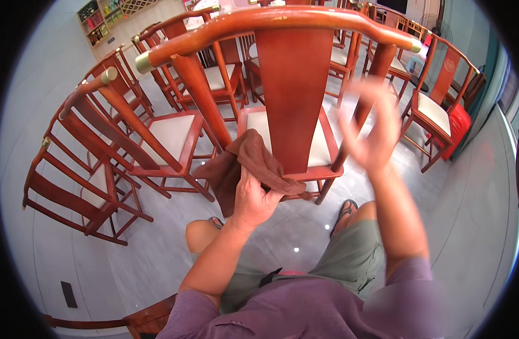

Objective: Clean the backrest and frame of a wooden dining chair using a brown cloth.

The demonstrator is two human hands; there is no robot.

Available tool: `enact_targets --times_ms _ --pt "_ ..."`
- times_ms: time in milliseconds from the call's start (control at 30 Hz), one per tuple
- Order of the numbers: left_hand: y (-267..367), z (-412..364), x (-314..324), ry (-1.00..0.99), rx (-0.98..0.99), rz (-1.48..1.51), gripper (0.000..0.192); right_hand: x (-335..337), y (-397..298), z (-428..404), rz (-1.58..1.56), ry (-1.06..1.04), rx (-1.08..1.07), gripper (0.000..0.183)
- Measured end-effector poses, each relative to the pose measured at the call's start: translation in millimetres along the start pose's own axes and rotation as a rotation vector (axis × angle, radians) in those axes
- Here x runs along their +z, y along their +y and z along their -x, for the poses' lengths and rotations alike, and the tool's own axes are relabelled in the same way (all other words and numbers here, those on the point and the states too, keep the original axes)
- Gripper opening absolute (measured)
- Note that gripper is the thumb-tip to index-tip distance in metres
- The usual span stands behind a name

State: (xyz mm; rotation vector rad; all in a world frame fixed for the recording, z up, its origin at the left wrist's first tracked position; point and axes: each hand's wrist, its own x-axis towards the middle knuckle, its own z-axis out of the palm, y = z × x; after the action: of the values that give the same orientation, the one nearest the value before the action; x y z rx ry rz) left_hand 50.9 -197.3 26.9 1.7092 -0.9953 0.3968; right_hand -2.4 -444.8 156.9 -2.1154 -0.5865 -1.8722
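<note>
Right in front of me stands a reddish-brown wooden chair [293, 97], its back towards me. Its curved top rail [276, 19] ends in brass-coloured caps, and a pale seat pad [321, 148] shows on both sides of the broad back splat. A brown cloth [259, 163] is bunched in my left hand [255, 199], close to the lower left of the splat. Whether the cloth touches the wood, I cannot tell. My right hand [371, 127] is raised beside the right back post, blurred by motion, with thumb and fingers apart and nothing in it.
Similar chairs crowd the left, one with a pale seat [168, 135] close by. Another chair [433, 106] stands at right by a red plastic object [458, 127]. Wall shelves [96, 23] are at the far left. A wooden piece [151, 318] lies behind me at lower left.
</note>
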Motion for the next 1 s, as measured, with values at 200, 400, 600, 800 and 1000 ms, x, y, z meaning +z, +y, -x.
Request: enact_targets --times_ms 200,400,600,800,1000 --pt "27 -61 6 0.217 0.269 -0.221 0.08 11 -90 92 -0.443 -0.317 0.738 0.05" --pt "51 -90 -11 0.342 0.252 -0.258 0.068 -26 -14 46 -0.278 -0.249 0.621 0.033" --pt "53 -86 -25 0.354 0.372 -0.736 0.057 -76 15 5 0.304 -0.555 0.714 0.023" --pt "48 -99 -13 0.315 0.279 -0.508 0.053 -89 30 11 -0.663 -0.59 1.436 0.058" --pt "38 -80 -2 0.391 0.338 -0.754 0.058 -25 24 23 -1.05 0.628 1.075 0.039"
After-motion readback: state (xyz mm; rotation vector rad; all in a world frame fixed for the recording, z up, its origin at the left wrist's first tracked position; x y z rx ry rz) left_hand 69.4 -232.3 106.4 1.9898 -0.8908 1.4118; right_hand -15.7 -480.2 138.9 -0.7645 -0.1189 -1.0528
